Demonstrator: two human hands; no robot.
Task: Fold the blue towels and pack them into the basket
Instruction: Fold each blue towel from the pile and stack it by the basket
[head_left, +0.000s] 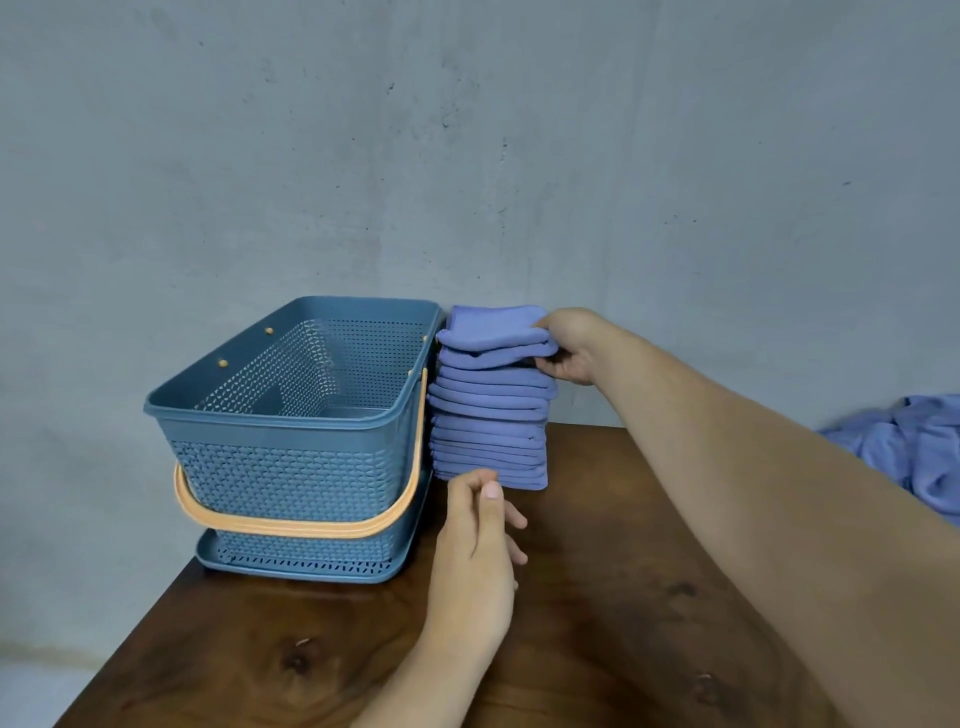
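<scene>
The folded blue towels (491, 410) stand stacked on the table (597, 623) just right of the basket (291, 415), handy for packing; the right hand (566, 345) clamps the top few, probably to lift them across; the left hand (478, 540) waits loosely curled near the base, holding nothing, seemingly to steady the stack.

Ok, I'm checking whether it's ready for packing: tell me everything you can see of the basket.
The basket is blue-grey plastic, rectangular, with perforated woven-pattern walls and a solid rim. Its orange handle is swung down across the front. It stands upright on a matching tray at the back left of the wooden table, open-topped, no towels visible inside. The folded towel stack stands close against its right side. Neither the left hand nor the right hand touches it.
</scene>
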